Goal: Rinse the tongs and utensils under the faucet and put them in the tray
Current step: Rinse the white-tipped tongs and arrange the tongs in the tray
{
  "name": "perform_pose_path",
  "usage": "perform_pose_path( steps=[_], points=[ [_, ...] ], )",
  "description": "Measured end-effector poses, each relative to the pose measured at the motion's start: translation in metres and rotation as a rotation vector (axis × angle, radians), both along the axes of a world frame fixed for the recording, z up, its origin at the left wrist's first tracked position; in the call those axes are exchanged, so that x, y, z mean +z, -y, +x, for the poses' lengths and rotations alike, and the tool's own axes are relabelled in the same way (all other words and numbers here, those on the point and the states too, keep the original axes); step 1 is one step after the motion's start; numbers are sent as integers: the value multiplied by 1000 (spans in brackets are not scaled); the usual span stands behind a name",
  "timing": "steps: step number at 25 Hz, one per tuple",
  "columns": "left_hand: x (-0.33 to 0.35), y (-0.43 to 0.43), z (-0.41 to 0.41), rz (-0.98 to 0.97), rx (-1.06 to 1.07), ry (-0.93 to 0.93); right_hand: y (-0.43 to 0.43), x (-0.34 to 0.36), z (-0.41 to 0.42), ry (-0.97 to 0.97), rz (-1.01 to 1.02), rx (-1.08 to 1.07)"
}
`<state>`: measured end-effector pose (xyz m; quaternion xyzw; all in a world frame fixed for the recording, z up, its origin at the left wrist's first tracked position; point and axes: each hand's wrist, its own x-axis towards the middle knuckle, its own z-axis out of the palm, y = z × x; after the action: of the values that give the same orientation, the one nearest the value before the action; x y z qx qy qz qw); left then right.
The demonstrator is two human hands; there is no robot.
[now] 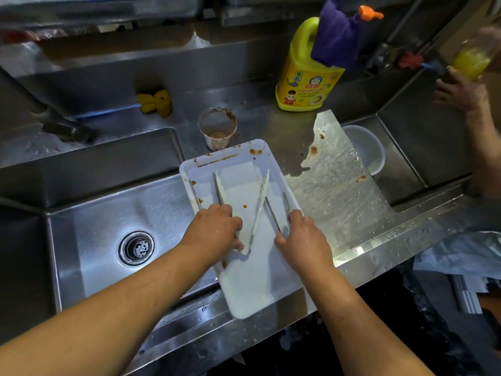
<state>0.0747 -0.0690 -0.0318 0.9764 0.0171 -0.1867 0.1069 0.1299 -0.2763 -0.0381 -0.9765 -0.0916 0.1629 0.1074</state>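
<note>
In the tray [257, 280] on the sink's [108, 164] right edge, white tongs [261, 196] are gripped by the left hand [214, 226], slim tongs [271, 213] by the right hand [303, 240]; rinsing seems outstanding.

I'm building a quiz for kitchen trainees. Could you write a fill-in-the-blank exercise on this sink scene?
1. The left hand and right hand each hold ____ over the white tray.
2. The cloth draped over the yellow bottle is ____.
3. The cup behind the tray is smeared with ____ residue.
4. The drain lies to the ____ of the tray.

Missing words: tongs; purple; brown; left.
</note>
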Motion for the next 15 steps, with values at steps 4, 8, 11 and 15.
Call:
perform_pose_path(
  steps=[4, 8, 11, 15],
  points=[
    [-3, 2, -3, -17, -1, 28, 1, 6, 9, 40, 61, -23],
    [-6, 15, -9, -57, 23, 43, -12, 5, 24, 15, 23, 16],
    [-10, 24, -17, -85, 60, 75, -26, 4, 35, 21, 15, 39],
    [-8, 27, -24, -166, 117, 164, -33, 6, 50, 31, 16, 42]
  ],
)
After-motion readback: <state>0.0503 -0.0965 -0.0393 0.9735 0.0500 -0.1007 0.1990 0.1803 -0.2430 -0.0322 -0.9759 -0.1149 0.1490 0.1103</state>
